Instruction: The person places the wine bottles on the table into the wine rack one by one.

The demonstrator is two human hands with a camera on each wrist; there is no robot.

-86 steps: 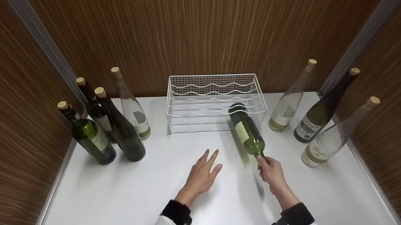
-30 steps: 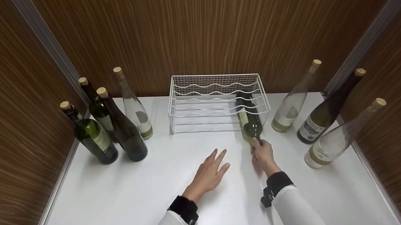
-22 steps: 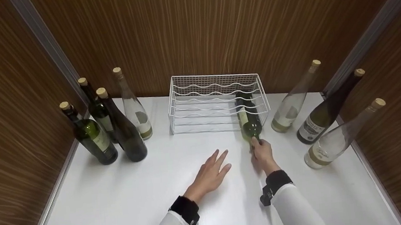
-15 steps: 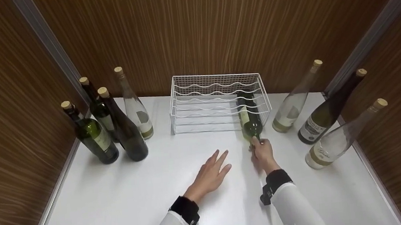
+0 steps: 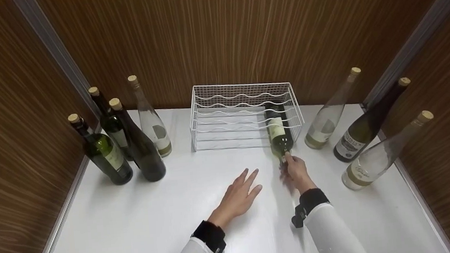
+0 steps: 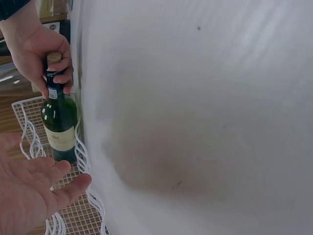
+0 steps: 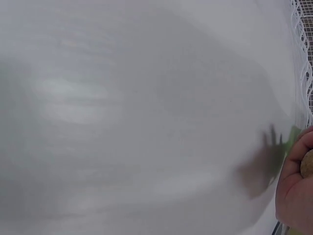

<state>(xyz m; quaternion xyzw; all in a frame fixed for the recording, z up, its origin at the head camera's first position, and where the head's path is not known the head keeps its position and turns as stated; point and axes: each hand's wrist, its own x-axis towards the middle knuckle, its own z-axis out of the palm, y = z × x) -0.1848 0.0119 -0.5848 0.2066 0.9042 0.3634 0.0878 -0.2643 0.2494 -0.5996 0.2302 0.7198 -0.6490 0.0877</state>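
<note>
Rolled about its length since half a second ago, the green bottle (image 5: 279, 139) now turns its cream label (image 5: 277, 129) upward rather than leftward; the print is too small to read. It lies at the right end of the white wire rack (image 5: 242, 89), base toward the back, beneath the upper wavy wires, its neck out at the front. The right hand (image 5: 298, 171) curls its fingers round that neck; the left wrist view shows the cork (image 6: 54, 58) among them and a pale sticker (image 6: 53, 93) just below. The left hand (image 5: 236, 197) holds nothing, its fingers spread over the tabletop (image 5: 135, 224). At right, a dark bottle (image 5: 365, 126) wears a white label (image 5: 349, 145) with dark lettering, not clearly legible; nearer, a clear bottle (image 5: 378, 158) bears unreadable script; another clear bottle (image 5: 327, 123) stands behind. Four corked bottles (image 5: 141, 150) stand at left, any writing too small to read.
</note>
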